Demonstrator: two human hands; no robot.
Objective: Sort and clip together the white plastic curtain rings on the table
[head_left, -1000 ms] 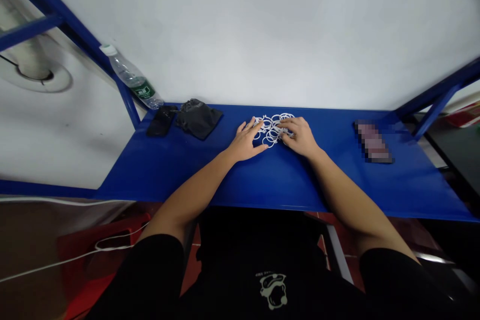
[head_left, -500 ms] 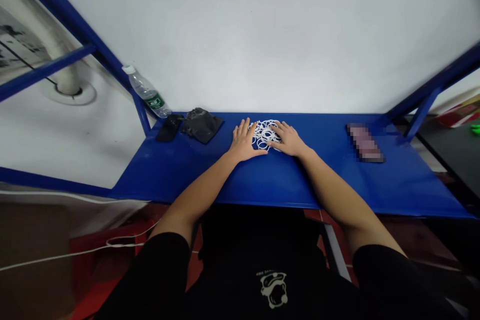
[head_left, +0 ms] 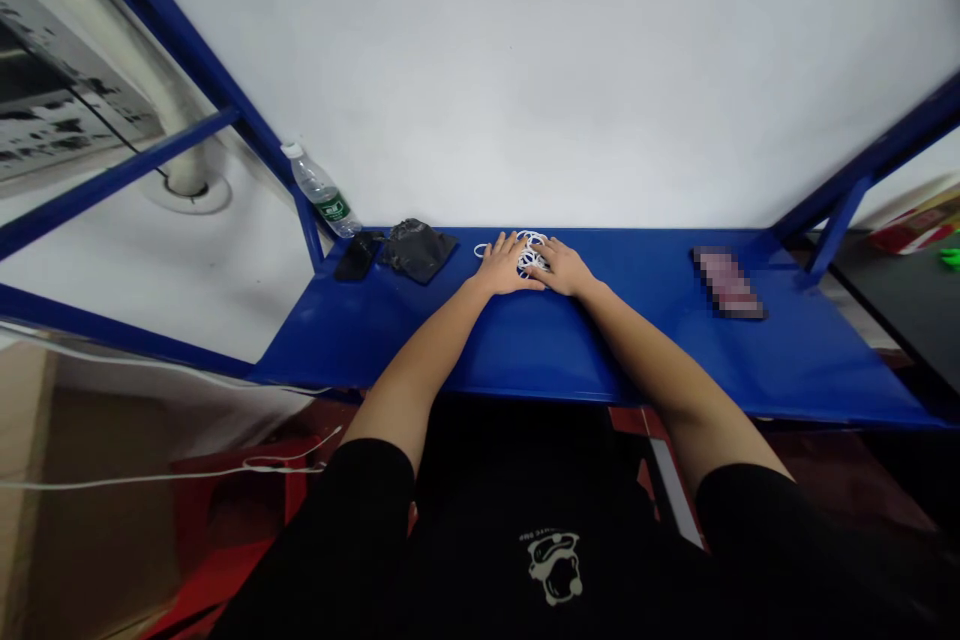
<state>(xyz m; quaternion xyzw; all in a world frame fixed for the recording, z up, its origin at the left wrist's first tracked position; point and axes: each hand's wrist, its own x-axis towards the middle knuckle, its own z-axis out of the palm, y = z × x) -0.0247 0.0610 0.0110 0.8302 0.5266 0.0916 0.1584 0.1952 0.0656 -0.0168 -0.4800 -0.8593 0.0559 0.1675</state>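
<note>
A small pile of white rings, like hair ties or rubber bands, lies on the blue table near its back edge. My left hand rests over the left side of the pile, palm down, fingers spread. One loose ring pokes out to the left of its fingers. From the right, my right hand lies over the pile with its fingers apart. Both palms cover part of the rings, so how many are beneath cannot be seen.
Left of my hands lie a dark pouch and a black phone. Behind them a plastic bottle stands against the blue frame. A blurred-out phone-like object lies at the right. A white wall rises behind the table.
My hands have moved closer together over the rings, covering more of the pile. A ring now sticks out left of my left hand. The whole view has shifted slightly.
</note>
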